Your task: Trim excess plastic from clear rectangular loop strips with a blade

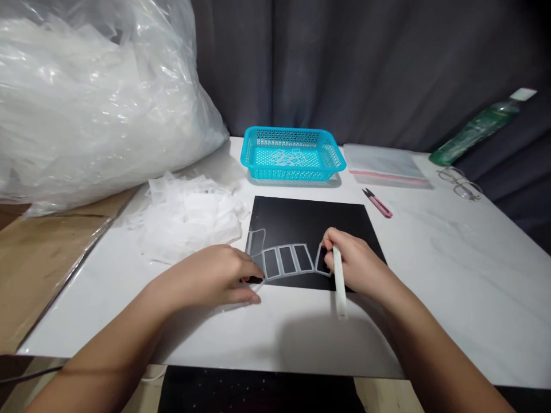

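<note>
A translucent white strip of joined rectangular frames [286, 259] lies across the near edge of a black mat [310, 223]. My left hand [215, 275] presses down on the strip's left end with its fingertips. My right hand [355, 261] sits at the strip's right end and grips a thin white stick-like tool [339, 284] that points toward me. One frame at the far left of the strip curls upward.
A pile of white plastic pieces [185, 215] lies left of the mat, beside a big clear bag [94, 97]. Behind the mat stand a turquoise basket [293, 154], a stack of flat bags [385, 163], pink snips [377, 202], glasses [460, 182] and a green bottle [477, 127].
</note>
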A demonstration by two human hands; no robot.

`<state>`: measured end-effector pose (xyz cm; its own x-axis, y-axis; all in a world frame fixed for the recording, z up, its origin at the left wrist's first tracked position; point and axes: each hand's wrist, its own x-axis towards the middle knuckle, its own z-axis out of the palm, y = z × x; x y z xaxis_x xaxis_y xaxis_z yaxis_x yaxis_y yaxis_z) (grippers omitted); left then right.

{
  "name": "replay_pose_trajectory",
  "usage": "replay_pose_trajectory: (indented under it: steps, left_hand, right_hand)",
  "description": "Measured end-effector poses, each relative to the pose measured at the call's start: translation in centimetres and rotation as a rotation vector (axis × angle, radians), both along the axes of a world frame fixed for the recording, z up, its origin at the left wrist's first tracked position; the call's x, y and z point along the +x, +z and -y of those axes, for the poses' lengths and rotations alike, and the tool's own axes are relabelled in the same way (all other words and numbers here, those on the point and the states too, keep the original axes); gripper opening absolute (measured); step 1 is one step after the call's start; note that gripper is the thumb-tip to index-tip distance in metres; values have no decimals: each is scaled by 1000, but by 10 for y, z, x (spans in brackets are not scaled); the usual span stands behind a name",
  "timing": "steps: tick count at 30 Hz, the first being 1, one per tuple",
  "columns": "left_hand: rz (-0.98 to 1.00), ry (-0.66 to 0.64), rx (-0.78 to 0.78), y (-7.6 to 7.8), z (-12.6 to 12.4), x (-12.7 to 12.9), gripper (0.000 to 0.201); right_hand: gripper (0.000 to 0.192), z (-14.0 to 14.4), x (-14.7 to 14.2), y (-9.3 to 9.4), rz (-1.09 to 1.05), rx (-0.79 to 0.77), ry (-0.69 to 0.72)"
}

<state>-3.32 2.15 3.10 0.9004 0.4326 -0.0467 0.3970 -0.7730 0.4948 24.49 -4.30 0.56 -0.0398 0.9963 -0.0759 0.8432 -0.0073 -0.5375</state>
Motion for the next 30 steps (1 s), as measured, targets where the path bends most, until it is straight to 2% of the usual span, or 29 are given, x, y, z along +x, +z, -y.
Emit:
replay_pose_trajectory:
  steps: [3,5,7,10,12,14,16,20,22,25,27,30]
  left_hand:
    - [-98,60,176,2,-8,-3,29]
    - [-128,161,343,-3,-15,-3,31]
    - [-158,177,404,-11,-21,-4,31]
    - [-185,170,393,-21,-25,-4,29]
    - [-187,185,381,-26,-26,-3,19]
    - [-154,204,362,-28,-26,-2,14]
    - [-62,225,342,-26,-26,0,18]
    - [175,281,237,-17,-26,0,21]
    - [221,311,170,-11,-25,-2,17]
    - [199,326,123,-2,-22,-8,14]
    - [110,311,139,4,-19,-11,11]
    - [-58,215,141,9,-15,-11,10]
  right_hand:
    - [20,-1,6,-1,134,-16,-15]
    - [20,-2,11,-1,224,-29,-31]
    - [19,-3,16,-1,263,-27,-37]
    - [19,-4,20,0,228,63,-4]
    - [18,-4,17,-1,183,163,27]
    - [19,-4,11,-3,138,260,61]
    - [20,-2,2,-6,84,317,150]
    - [16,5,-14,-12,60,215,448]
    - [17,9,-19,-12,116,153,504]
    - [14,11,-20,-9,236,149,434]
    - [13,12,-18,-5,325,154,352]
    - [15,11,-14,-1,420,143,255]
